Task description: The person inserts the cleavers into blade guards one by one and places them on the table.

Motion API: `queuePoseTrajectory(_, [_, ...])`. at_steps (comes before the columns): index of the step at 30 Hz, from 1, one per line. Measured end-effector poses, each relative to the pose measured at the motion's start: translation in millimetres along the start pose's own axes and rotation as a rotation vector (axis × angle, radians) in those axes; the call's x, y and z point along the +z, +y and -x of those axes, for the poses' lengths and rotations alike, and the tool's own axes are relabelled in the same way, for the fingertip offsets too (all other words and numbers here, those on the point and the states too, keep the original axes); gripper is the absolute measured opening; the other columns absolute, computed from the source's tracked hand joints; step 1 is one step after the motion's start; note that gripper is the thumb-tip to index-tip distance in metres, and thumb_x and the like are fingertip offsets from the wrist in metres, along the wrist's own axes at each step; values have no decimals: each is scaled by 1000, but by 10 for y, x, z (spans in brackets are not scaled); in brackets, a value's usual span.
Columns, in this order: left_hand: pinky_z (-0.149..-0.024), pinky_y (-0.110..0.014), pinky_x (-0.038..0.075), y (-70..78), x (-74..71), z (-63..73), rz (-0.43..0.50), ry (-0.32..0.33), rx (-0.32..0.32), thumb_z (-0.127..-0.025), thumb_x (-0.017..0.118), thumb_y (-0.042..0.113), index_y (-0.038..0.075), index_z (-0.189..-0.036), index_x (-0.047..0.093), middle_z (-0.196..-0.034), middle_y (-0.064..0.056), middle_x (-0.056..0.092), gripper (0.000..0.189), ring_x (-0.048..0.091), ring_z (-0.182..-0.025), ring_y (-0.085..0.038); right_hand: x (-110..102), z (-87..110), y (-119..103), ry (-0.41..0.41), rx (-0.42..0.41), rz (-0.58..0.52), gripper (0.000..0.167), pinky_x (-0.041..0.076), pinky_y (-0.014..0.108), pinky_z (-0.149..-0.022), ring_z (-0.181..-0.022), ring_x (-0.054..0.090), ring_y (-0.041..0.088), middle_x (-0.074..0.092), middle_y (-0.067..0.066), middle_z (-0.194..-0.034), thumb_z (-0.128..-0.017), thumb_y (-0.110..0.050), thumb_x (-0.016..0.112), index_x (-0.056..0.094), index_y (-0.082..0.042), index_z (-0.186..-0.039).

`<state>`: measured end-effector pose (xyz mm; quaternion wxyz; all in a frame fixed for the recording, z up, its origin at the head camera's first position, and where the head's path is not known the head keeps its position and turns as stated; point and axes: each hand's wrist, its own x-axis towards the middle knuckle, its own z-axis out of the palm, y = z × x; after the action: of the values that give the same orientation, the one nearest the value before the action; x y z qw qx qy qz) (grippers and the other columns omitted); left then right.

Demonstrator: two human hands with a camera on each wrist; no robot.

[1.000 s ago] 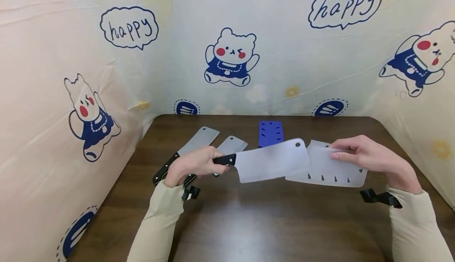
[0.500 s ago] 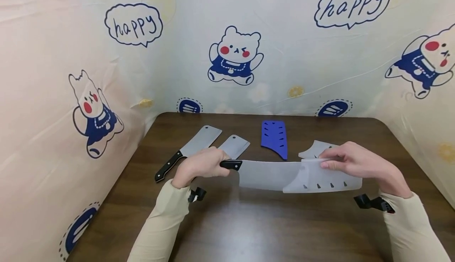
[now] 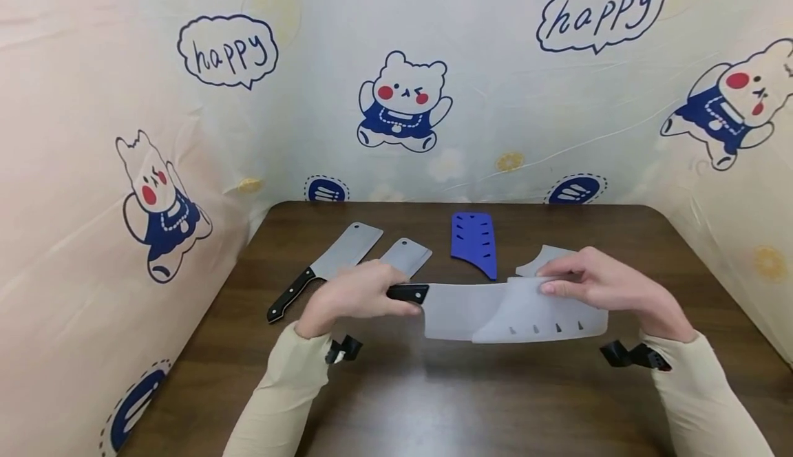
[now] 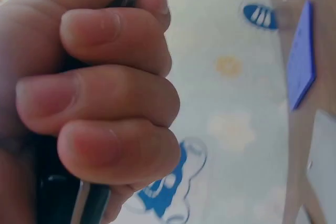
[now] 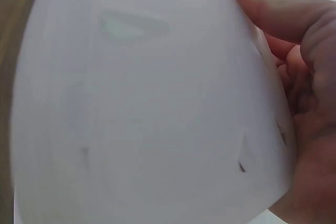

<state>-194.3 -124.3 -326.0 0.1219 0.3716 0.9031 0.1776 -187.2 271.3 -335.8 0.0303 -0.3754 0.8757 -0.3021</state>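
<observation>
My left hand (image 3: 365, 290) grips the black handle (image 3: 407, 293) of a cleaver whose broad steel blade (image 3: 461, 311) points right above the table. In the left wrist view the fingers (image 4: 121, 95) curl round that handle. My right hand (image 3: 595, 281) pinches the upper edge of a white translucent blade sheath (image 3: 539, 316) with a row of small slots. The outer part of the blade is inside the sheath and hidden; the part near the handle shows bare. Up close, the sheath (image 5: 157, 108) fills most of the right wrist view.
Two more cleavers lie back left: a larger cleaver (image 3: 347, 247) and a smaller cleaver (image 3: 407, 256), partly behind my left hand. A blue blade sheath (image 3: 473, 242) lies at the back middle. Another white sheath (image 3: 545, 259) is partly hidden behind my right hand. Patterned cloth surrounds the brown table (image 3: 421, 402).
The cleaver's blade tip, earlier overlapping the front of the white sheath, has gone inside it. My right hand has moved left, drawing the sheath further over the blade.
</observation>
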Motion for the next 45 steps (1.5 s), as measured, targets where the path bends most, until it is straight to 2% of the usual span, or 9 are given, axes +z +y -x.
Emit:
queuePoseTrajectory(4, [-54, -19, 31, 88, 91, -88, -19, 1, 49, -91, 66, 48, 18, -70, 48, -61, 11, 37, 40, 34, -54, -2, 112, -70, -84, 9, -46, 27, 14, 46, 20, -59, -74, 58, -2, 69, -13, -88, -92, -17, 68, 73, -22, -104])
queuePoseTrajectory(10, [-53, -19, 30, 177, 195, -146, -43, 17, 71, -90, 65, 49, 19, -69, 45, -59, 11, 35, 42, 32, -52, -2, 302, -190, -192, 16, -83, 15, 10, 46, 20, -57, -69, 57, -2, 67, -14, -84, -93, -18, 68, 72, -23, -100])
queuePoseTrajectory(18, [-53, -22, 28, 195, 317, -231, -12, -27, 14, -90, 67, 46, 15, -70, 49, -61, 8, 33, 41, 32, -53, -6, 465, -281, -224, 7, -52, 2, 9, 46, 20, -57, -68, 56, -1, 69, -12, -85, -94, -24, 66, 73, -21, -99])
queuePoseTrajectory(23, [-58, -22, 36, 143, 420, -314, -24, -78, 5, -91, 64, 50, 9, -84, 61, -66, 7, 46, 41, 42, -58, -5, 498, -289, -140, -82, -18, -40, 12, 48, 21, -60, -71, 57, 0, 69, -10, -88, -96, -28, 62, 71, -21, -102])
queuePoseTrajectory(28, [-58, -21, 34, 88, 493, -296, 27, -138, 27, -95, 60, 47, 15, -75, 49, -64, 8, 39, 39, 38, -56, -5, 549, -268, -51, -187, -6, -100, 14, 47, 21, -59, -69, 56, 0, 65, -11, -85, -99, -31, 58, 68, -23, -102])
queuePoseTrajectory(32, [-56, -18, 38, 46, 595, -238, 93, -196, 32, -98, 57, 42, 20, -80, 50, -64, 12, 46, 29, 45, -54, 0, 612, -230, 26, -247, -27, -119, 13, 42, 19, -56, -63, 48, -3, 56, -13, -77, -100, -29, 56, 67, -23, -98])
queuePoseTrajectory(36, [-54, -18, 42, 26, 703, -202, 65, -240, 20, -98, 56, 42, 21, -83, 54, -63, 13, 56, 26, 52, -52, 1, 673, -203, 71, -315, -26, -129, 12, 41, 18, -56, -63, 46, -4, 54, -14, -76, -101, -29, 55, 66, -24, -97])
queuePoseTrajectory(41, [-52, -19, 40, 58, 744, -147, 8, -274, 18, -98, 55, 44, 23, -81, 55, -59, 14, 55, 27, 50, -48, 1, 756, -188, 74, -363, -33, -121, 12, 41, 16, -56, -65, 47, -4, 56, -14, -78, -100, -28, 56, 66, -23, -98])
queuePoseTrajectory(45, [-54, -18, 41, 72, 750, -103, 7, -282, 37, -98, 54, 45, 26, -87, 62, -64, 16, 56, 23, 50, -53, 3, 772, -193, 41, -404, -16, -113, 13, 44, 17, -60, -69, 50, -4, 61, -13, -83, -100, -29, 57, 67, -21, -101])
